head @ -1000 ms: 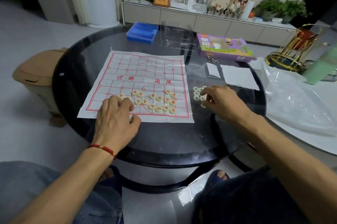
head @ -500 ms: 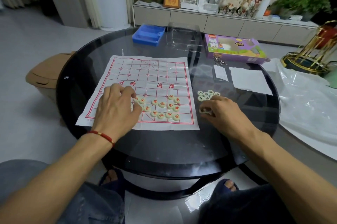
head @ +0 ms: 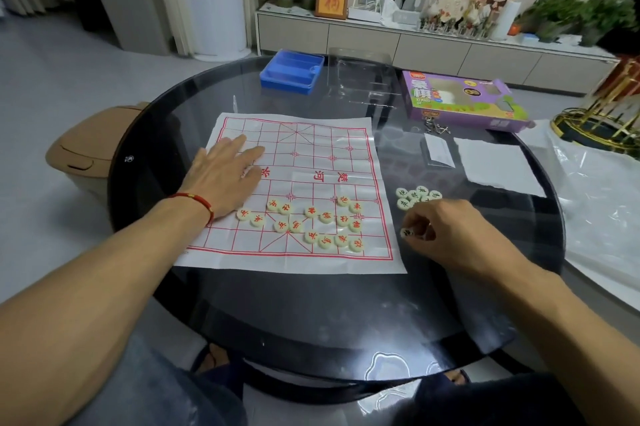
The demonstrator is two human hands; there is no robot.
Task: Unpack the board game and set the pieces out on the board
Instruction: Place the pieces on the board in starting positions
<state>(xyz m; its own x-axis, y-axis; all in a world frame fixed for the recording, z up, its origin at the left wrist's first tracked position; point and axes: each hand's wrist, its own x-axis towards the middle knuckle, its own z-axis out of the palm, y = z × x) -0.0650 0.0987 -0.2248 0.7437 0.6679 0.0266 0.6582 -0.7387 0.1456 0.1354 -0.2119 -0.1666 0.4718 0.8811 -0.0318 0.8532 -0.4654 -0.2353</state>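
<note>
A white paper board [head: 311,141] with a red grid lies on the round dark glass table [head: 311,304]. Several cream discs with red characters [head: 325,217] are scattered over its near half. My left hand [head: 225,176] lies flat on the board's left side, fingers straight, pressing the sheet. To the right of the board sits a small cluster of cream discs with green characters [head: 417,197]. Just below it, my right hand [head: 450,235] has curled fingers and pinches one green-marked disc [head: 408,233] at its fingertips.
A blue plastic tray [head: 292,70], a clear plastic lid [head: 363,79] and the purple game box [head: 460,100] stand at the table's far side. White paper sheets [head: 495,166] lie at the right. A tan bin [head: 86,148] stands left of the table. A gold rack [head: 602,120] is far right.
My left hand moved up from the red pieces and flattened on the board's left side. My right hand drew back from the green cluster, pinching one disc.
</note>
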